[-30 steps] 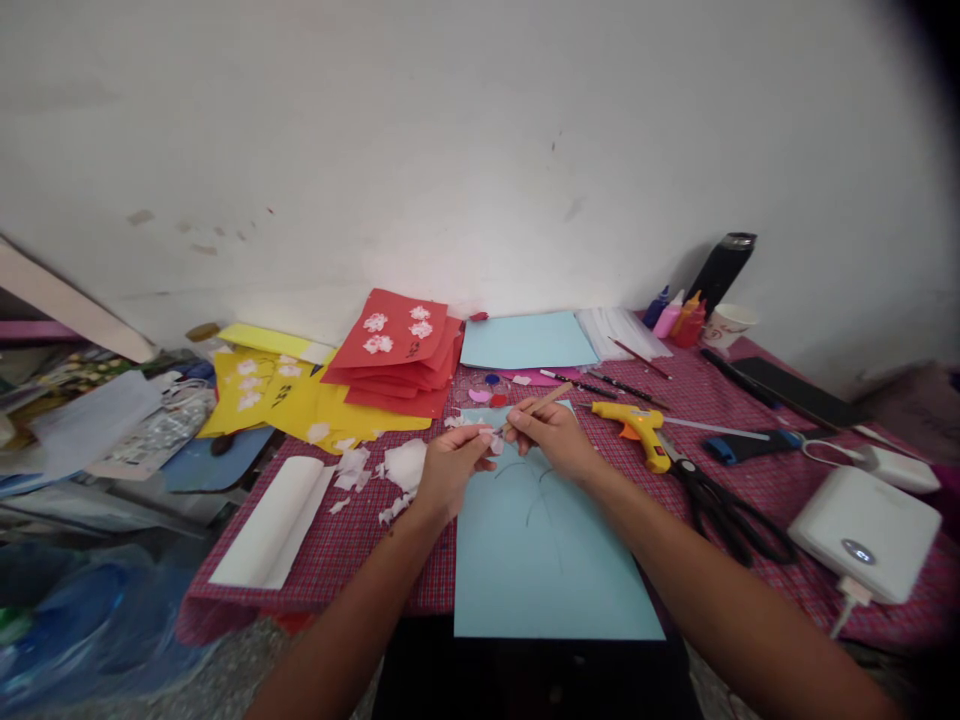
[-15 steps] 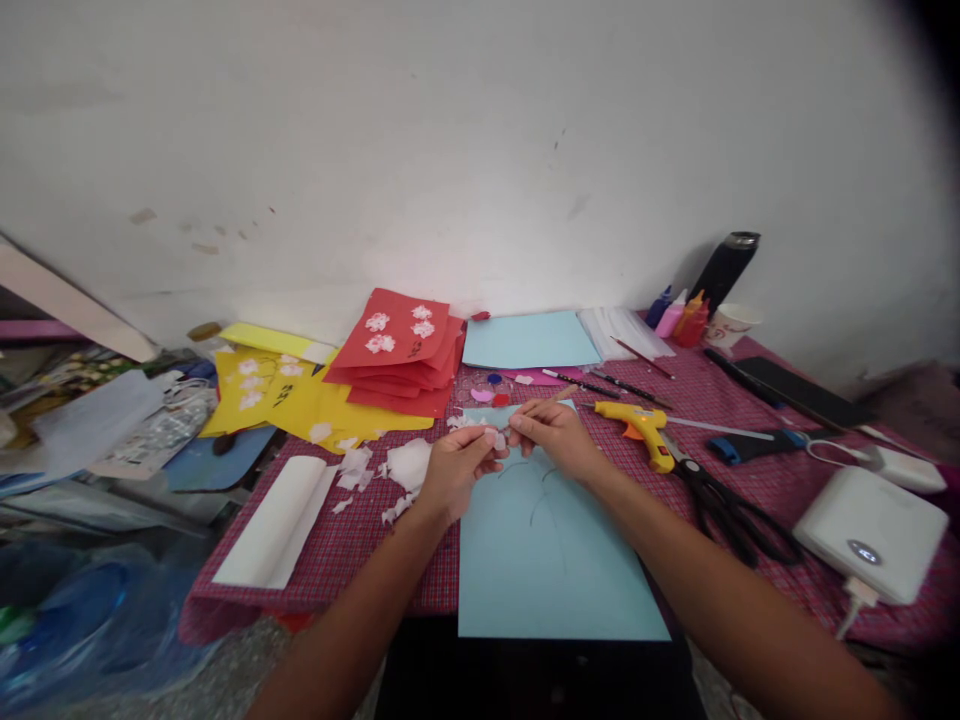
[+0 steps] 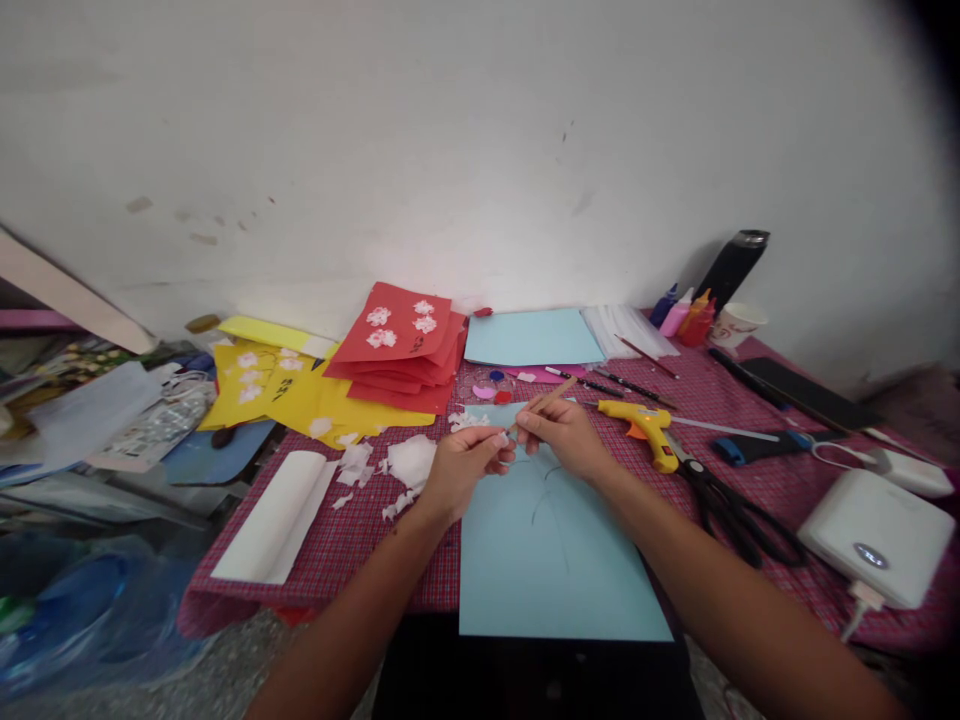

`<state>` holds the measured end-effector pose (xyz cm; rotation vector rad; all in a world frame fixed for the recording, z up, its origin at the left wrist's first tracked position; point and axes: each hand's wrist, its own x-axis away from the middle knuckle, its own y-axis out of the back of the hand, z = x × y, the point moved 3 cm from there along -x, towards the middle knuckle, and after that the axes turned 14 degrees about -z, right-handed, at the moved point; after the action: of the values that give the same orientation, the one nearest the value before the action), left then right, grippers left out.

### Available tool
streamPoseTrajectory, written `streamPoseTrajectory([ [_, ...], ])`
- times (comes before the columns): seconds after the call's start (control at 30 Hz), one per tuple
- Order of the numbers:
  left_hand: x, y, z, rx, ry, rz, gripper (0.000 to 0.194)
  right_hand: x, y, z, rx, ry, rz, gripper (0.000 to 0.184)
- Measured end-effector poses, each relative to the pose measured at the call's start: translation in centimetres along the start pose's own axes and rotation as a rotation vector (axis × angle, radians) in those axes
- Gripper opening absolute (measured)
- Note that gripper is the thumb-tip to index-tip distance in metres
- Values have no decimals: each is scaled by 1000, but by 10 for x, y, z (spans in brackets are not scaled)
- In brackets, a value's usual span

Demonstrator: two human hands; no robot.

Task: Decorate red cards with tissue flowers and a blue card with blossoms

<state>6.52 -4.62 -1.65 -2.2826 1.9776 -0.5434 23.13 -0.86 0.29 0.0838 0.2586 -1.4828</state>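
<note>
My left hand (image 3: 466, 468) pinches a small crumpled bit of white tissue paper (image 3: 503, 438) between thumb and fingertips. Close beside it, my right hand (image 3: 564, 437) grips a thin tan stick (image 3: 556, 393) whose upper end slants up to the right; its lower tip is hidden by the fingers near the tissue. Both hands hover over the upper part of a light-blue paper sheet (image 3: 555, 590), which carries a few thin dark curved lines. Torn white tissue scraps (image 3: 411, 462) lie left of the sheet, and a folded white paper (image 3: 270, 520) rests beyond them.
Red cards (image 3: 397, 330) with white-pink blossoms are stacked behind, with yellow cards (image 3: 300, 395) at left. Right of the sheet are a yellow glue gun (image 3: 637, 425), black-handled scissors (image 3: 731, 510), a blue-black knife (image 3: 761, 447) and a white box (image 3: 877, 535). Paint bottles (image 3: 679, 312) stand behind.
The tan stick has tilted more upright in my right hand, and its upper end shows more. Both hands stay close together around the tissue bit. The view has shifted slightly.
</note>
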Motion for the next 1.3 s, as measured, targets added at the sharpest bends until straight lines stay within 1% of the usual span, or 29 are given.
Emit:
streamPoseTrajectory([
  [0.07, -1, 0, 2, -29, -19, -1, 36, 0, -1, 0, 23, 2, -16, 30],
  [0.13, -1, 0, 3, -50, -33, -8, 35, 1, -2, -1, -11, -15, -12, 24],
  [0.2, -1, -1, 2, -45, -25, -10, 35, 1, -1, -2, -66, -33, 19, 20],
  [0.33, 2, -2, -2, -3, 4, 7, 37, 1, -1, -1, -121, -45, 90, 22],
  [0.43, 2, -2, -2, 2, 9, 21, 38, 1, -1, 0, -71, -31, 53, 20],
  [0.57, 1, -1, 1, -36, -28, 29, 33, 2, -4, -1, 24, -6, 2, 30],
  [0.63, 1, -1, 1, -72, -63, 32, 31, 2, -5, -4, 22, -44, -6, 28],
  [0.77, 1, -2, 0, -121, -108, 64, 28, 2, -5, -9, -75, -133, 9, 24],
  [0.9, 2, -3, -2, -123, -108, 58, 27, 1, -5, -11, -126, -188, 51, 26],
  [1.0, 3, -3, -4, -149, -133, 54, 27, 0, -6, -12, -115, -220, 44, 29],
  [1.13, 3, -3, -2, -186, -165, 56, 29, 0, -6, -16, -72, -236, -6, 33],
  [1.2, 3, -3, 1, -210, -184, 78, 30, -1, -6, -18, -26, -228, -26, 35],
  [1.3, 2, -2, 4, -244, -207, 117, 28, -1, -6, -17, 20, -205, -22, 37],
])
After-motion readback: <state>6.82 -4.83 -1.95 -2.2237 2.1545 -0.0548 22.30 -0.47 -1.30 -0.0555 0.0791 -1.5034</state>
